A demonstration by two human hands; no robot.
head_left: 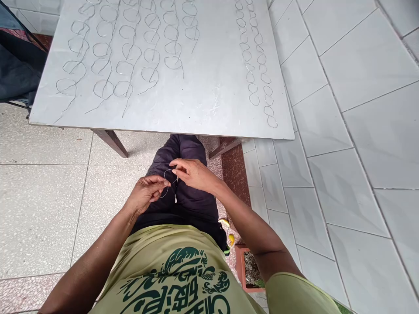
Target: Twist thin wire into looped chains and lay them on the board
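Over my lap, my left hand (pixel 149 191) pinches a thin wire (pixel 168 190) bent into curved loops, like those on the table. At the wire's upper loop is my right hand (pixel 193 174), its thumb and forefinger close together on the wire and the other fingers curled loosely. Part of the wire is hidden behind the fingers. Ahead of me on the white table (pixel 216 109) lie rows of wires with loops and loose tails (pixel 104 88). Two columns of small figure-eight wires (pixel 253 94) lie on its right side.
The table's front edge is just beyond my knees, with wooden legs (pixel 111 143) under it. A tiled wall (pixel 343 131) rises close on my right. A planter (pixel 240 266) stands by my right elbow. Dark cloth (pixel 16 65) hangs at the far left.
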